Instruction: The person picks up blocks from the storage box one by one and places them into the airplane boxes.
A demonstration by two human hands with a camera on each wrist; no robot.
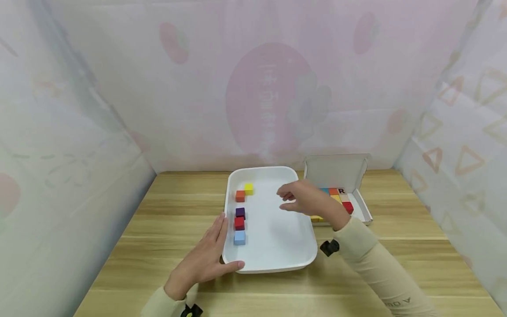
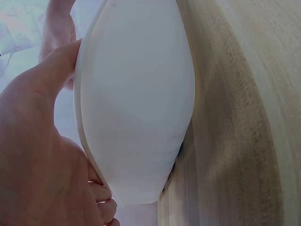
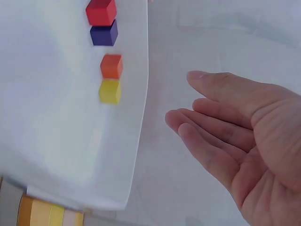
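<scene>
Wooden table (image 1: 166,207), pale grain with streaks running crosswise; filmy printed sheeting is hung on three sides.

White tray (image 1: 277,246), smooth, glossy, rounded corners, is set at the table's middle. Its near-left corner is steadied by the left hand (image 1: 206,259): fingers laid straight along the left wall, thumb pressed against the front rim. Nothing is gripped.

Cardboard box (image 1: 336,169), lid flapped up, is seen just right of the tray; small coloured cubes are packed inside.

The right hand (image 1: 305,200) is held over the tray's right side, palm relaxed, fingers loosely extended, empty.

Five matte cubes lie along the tray's left side: light blue (image 1: 239,237), red (image 1: 239,223) and purple (image 1: 240,213) in a touching column; farther back orange (image 1: 240,196) and yellow (image 1: 248,189), corner to corner.
</scene>
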